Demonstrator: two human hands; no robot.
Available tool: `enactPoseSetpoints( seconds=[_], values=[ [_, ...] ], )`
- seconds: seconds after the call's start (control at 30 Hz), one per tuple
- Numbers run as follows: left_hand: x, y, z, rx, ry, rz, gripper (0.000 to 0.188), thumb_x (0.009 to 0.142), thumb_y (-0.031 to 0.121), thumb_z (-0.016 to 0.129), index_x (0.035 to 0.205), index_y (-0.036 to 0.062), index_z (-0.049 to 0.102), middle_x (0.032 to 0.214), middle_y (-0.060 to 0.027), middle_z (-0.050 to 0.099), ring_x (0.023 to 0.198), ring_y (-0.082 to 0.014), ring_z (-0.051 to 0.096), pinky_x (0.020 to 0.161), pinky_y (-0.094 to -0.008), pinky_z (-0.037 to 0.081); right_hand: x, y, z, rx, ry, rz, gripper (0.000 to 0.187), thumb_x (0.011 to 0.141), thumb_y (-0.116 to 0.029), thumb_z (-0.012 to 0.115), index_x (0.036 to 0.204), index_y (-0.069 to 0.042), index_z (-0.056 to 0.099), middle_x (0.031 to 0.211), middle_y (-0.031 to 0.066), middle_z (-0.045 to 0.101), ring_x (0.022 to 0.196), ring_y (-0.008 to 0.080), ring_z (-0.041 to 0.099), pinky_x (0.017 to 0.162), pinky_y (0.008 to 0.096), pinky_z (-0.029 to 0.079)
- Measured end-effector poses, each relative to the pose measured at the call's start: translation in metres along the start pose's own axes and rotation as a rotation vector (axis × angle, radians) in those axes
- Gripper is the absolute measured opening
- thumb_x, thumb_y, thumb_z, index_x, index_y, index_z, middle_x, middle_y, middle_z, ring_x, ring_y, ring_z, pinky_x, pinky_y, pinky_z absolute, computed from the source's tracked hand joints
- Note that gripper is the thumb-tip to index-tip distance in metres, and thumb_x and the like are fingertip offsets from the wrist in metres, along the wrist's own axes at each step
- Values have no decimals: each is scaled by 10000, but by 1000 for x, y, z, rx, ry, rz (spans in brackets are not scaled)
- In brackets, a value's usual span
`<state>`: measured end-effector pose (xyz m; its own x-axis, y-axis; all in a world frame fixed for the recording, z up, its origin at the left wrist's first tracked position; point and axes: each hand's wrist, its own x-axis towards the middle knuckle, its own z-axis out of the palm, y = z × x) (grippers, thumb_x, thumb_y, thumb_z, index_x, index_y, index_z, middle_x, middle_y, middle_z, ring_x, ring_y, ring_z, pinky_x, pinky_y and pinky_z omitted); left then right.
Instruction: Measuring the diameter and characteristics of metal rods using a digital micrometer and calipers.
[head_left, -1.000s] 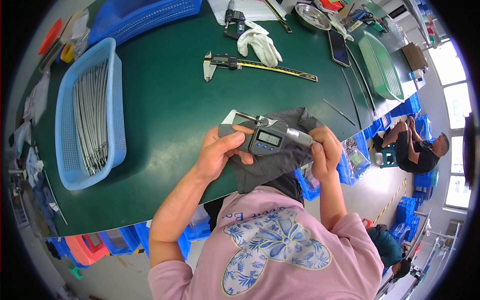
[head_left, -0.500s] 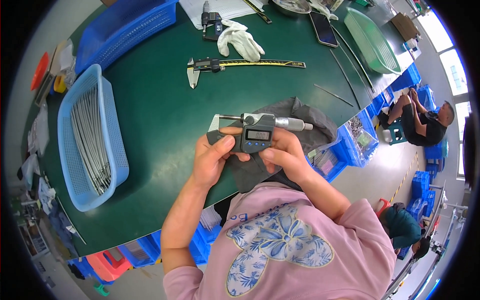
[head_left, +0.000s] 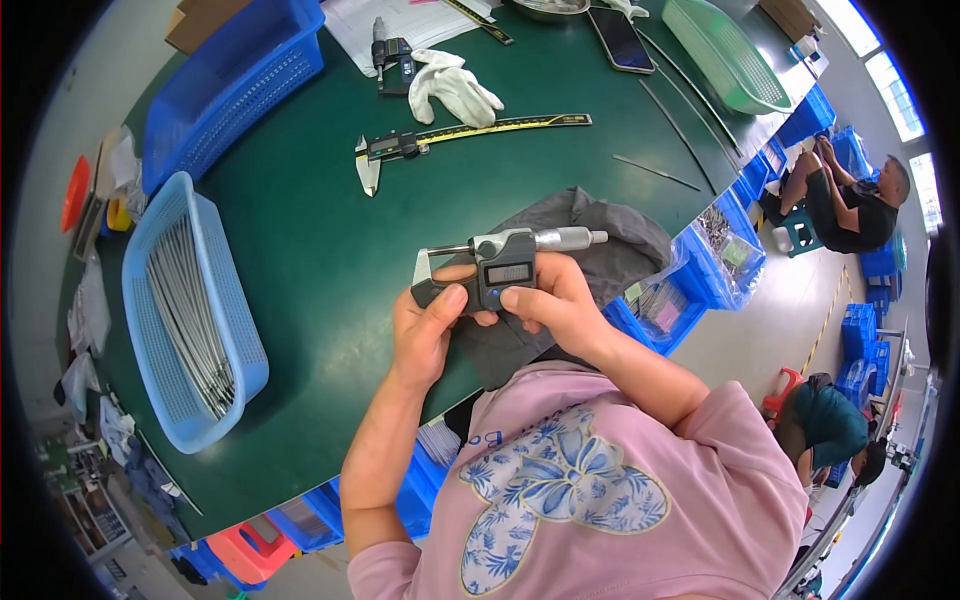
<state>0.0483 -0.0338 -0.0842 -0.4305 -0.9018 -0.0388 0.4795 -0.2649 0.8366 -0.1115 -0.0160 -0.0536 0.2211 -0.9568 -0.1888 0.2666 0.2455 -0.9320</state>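
Between my two hands is a digital micrometer [head_left: 509, 259] with a dark body, a small display and a silver thimble pointing right. My left hand [head_left: 424, 325] grips the frame at its left end, thumb in front. With my right hand [head_left: 560, 300] I hold the body's right side, my thumb on the front beside the buttons below the display. The gap between anvil and spindle shows, with nothing in it. Under the hands lies a dark grey cloth [head_left: 610, 245]. Farther off rest a digital caliper [head_left: 390, 146], a white glove [head_left: 452, 88] and a second micrometer [head_left: 392, 62].
On the green table [head_left: 300, 270], a light-blue basket [head_left: 258, 365] of thin metal rods stands left. A dark-blue basket [head_left: 235, 100], a green basket [head_left: 725, 55] and a phone [head_left: 621, 40] sit farther back. Loose rods [head_left: 680, 125] lie right. Blue bins [head_left: 690, 290] flank the table; two people are beyond.
My right thumb has shifted from the body's lower right corner to the front by the buttons. The view has turned slightly, so the table things appear displaced. Both hands still grip the micrometer.
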Motion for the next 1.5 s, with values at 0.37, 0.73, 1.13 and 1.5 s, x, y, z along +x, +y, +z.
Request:
enactPoseSetpoints(
  seconds=[0.37, 0.73, 1.13, 1.5],
  values=[
    [1, 8, -3, -20, 41, 8, 323, 822, 192, 463, 990, -78, 519, 873, -157, 595, 675, -184, 592, 615, -274, 490, 0, -6, -37, 5, 211, -212, 170, 788, -97, 571, 910, 9, 518, 711, 50, 552, 575, 91, 537, 511, 188, 447],
    [-1, 8, 0, -24, 51, 19, 321, 817, 193, 457, 965, -83, 527, 840, -155, 600, 645, -177, 587, 604, -280, 491, -1, -21, -54, -800, 111, -538, 136, 744, -67, 547, 859, 3, 530, 664, 58, 561, 598, 113, 524, 569, 226, 407],
    [-3, 9, 3, -4, 39, 71, 340, 814, 221, 486, 981, -72, 530, 838, -150, 600, 653, -175, 584, 623, -278, 483, -3, -1, -27, -8, -58, -27, 241, 741, -120, 589, 898, 46, 514, 734, 74, 565, 577, 107, 534, 472, 208, 433],
    [-3, 3, 1, 27, 53, 26, 326, 824, 209, 496, 1004, -62, 515, 828, -134, 597, 663, -166, 584, 629, -275, 484, 4, 0, 4, 75, 53, -37, 200, 718, -42, 594, 886, 40, 522, 772, 51, 568, 663, 88, 565, 470, 188, 413]
  ],
)
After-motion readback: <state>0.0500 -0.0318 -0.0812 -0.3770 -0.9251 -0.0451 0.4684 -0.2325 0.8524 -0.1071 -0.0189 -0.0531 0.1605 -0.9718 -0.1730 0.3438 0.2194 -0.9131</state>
